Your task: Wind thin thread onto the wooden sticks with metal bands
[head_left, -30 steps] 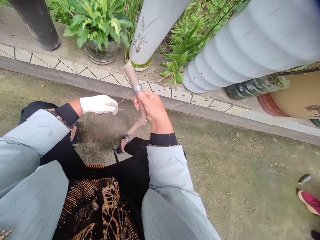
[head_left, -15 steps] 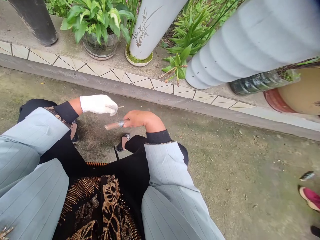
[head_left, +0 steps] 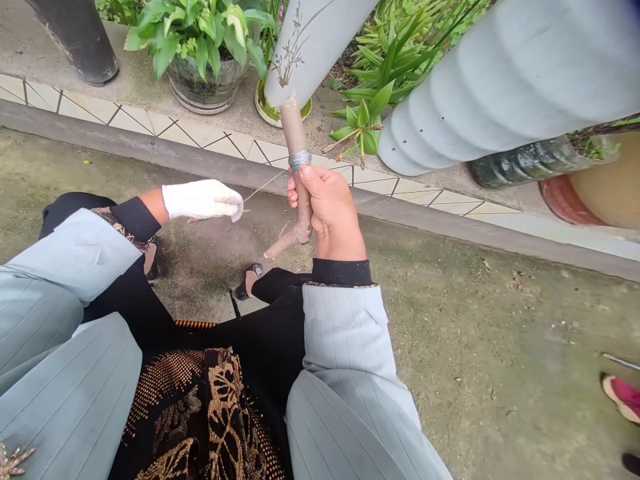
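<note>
My right hand (head_left: pixel 336 207) is bare and closed around a brown wooden stick (head_left: pixel 293 127), held nearly upright with its top leaning slightly left. The stick's lower end bends off to the left as a short branch stub (head_left: pixel 281 244). Just above my thumb, several turns of thin grey wire (head_left: pixel 300 159) wrap the stick. A taut strand (head_left: pixel 265 185) of this wire runs down-left to my left hand (head_left: pixel 203 199), which wears a white glove. Its fingers are pinched together on the strand's end, with the fingertips partly hidden by the glove.
Beyond my hands runs a low tiled ledge (head_left: pixel 185 133) carrying a potted plant (head_left: pixel 207 83), a white pillar-like pot (head_left: pixel 315 47), a ribbed grey column (head_left: pixel 480 93) and a dark plastic bottle planter (head_left: pixel 530 160). Another person's red shoe (head_left: pixel 623 397) shows at the right edge.
My right hand has turned the stick from lying sideways to nearly upright and raised it. A wire strand now shows stretched between the stick and my gloved left hand, which has barely moved.
</note>
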`<state>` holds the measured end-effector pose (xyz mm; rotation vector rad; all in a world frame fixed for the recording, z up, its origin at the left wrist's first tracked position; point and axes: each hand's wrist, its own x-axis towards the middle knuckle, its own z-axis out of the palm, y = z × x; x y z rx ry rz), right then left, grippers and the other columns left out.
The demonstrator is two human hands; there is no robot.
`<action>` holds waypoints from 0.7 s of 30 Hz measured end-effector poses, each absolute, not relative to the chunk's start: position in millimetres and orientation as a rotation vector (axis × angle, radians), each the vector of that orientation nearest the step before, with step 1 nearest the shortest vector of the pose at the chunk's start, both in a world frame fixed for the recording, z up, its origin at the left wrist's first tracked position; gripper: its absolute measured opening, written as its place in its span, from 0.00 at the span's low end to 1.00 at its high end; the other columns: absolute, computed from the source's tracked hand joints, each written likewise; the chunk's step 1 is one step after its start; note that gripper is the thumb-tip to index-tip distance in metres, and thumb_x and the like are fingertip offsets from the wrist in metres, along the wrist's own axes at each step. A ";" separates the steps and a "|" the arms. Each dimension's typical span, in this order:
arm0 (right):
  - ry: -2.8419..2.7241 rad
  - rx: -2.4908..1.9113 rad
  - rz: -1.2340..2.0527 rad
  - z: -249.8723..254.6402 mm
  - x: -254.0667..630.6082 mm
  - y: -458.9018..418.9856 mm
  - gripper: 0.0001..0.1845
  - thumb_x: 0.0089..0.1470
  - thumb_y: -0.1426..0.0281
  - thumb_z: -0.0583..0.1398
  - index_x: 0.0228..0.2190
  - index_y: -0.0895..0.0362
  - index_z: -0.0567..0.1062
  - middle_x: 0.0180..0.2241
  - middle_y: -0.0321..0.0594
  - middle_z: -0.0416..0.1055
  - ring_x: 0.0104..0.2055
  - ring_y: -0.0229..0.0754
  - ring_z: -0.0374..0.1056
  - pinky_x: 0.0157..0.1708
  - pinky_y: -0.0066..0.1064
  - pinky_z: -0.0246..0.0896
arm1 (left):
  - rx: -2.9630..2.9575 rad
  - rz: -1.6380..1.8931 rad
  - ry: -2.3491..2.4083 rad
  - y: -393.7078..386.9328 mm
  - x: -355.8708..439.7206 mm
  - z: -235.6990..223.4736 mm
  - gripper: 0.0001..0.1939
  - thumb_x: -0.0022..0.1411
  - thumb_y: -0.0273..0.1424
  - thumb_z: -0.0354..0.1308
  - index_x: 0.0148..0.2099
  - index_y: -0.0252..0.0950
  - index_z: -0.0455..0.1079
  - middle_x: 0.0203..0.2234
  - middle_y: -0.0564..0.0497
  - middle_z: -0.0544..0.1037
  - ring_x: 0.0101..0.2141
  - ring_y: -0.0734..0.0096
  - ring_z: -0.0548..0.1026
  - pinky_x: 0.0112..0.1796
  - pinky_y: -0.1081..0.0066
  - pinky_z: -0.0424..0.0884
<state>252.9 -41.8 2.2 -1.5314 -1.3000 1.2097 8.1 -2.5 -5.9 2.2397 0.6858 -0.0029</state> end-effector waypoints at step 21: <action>-1.337 -1.189 1.393 18.1 261.8 -47.7 0.20 0.51 0.50 0.61 0.32 0.54 0.72 0.24 0.33 0.65 0.22 0.32 0.56 0.23 0.27 0.55 | 2.190 0.151 0.752 3.9 3.6 -9.1 0.16 0.65 0.36 0.48 0.39 0.33 0.73 0.29 0.51 0.77 0.28 0.74 0.72 0.32 0.75 0.64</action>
